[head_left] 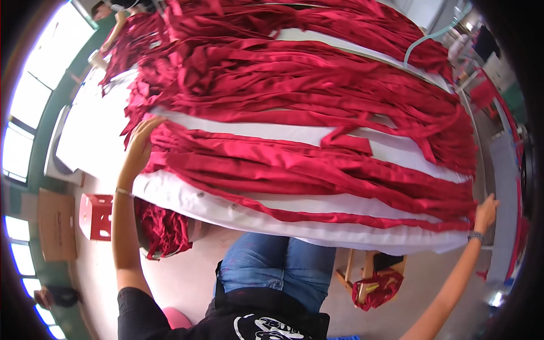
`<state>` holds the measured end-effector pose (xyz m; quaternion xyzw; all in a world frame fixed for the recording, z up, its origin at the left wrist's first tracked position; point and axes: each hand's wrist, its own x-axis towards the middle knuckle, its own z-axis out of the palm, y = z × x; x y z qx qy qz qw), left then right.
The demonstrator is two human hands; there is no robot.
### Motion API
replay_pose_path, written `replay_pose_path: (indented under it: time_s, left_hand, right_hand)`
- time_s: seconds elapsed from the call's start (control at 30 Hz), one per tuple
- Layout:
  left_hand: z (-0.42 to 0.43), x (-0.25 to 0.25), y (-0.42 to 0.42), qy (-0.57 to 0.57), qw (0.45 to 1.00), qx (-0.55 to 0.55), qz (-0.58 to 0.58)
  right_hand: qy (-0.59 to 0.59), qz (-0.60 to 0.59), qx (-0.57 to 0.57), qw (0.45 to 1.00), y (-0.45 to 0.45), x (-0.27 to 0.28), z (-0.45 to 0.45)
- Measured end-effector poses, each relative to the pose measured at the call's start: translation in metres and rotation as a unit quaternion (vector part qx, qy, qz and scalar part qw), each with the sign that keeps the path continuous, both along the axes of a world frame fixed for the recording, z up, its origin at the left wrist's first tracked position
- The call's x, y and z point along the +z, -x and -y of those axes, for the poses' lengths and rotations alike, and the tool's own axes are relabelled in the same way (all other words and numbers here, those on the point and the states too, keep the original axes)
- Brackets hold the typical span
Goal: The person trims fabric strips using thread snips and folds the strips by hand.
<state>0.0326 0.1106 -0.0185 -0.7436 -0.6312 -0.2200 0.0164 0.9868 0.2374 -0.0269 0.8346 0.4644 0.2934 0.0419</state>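
Observation:
Long red fabric strips (272, 167) lie in bundles across a white-covered table (164, 187) in front of me. My left hand (140, 136) is at the left end of the nearest bundle, its fingers bent over the strip ends. At the opposite end, by the table's right edge, my right hand (486, 214) is closed at the strip ends, its fingertips partly hidden. Between the hands the nearest bundle stretches nearly straight, with one strip lying apart along the front edge. A short folded piece of red fabric (347, 141) lies on the white cover behind it.
More red strips (226, 68) cover the table's far side. Below left stand a container of red scraps (164, 226) and a red crate (96, 217). A wooden stool (374, 266) with red cloth is under the right side. Another person's arm (116, 31) shows at the far left.

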Motion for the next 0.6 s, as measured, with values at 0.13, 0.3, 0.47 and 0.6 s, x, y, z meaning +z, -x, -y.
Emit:
replay_pose_path:
  time_s: [0.13, 0.3, 0.47, 0.6]
  left_hand:
    - [-0.014, -0.007, 0.028, -0.020, 0.999, 0.003, 0.035]
    - [-0.012, -0.016, 0.030, 0.041, 0.995, 0.070, 0.054]
    - [-0.007, -0.008, -0.008, -0.011, 0.993, 0.081, -0.088]
    - [-0.035, -0.009, -0.043, -0.143, 0.984, 0.073, -0.080]
  right_hand:
    - [-0.060, -0.012, 0.080, 0.995, 0.147, 0.044, 0.016]
    - [-0.088, -0.273, 0.463, 0.839, 0.326, 0.048, 0.072]
    - [0.015, -0.394, 0.594, 0.701, 0.444, 0.018, 0.100]
    - [0.035, -0.301, 0.622, 0.722, 0.474, -0.010, 0.079]
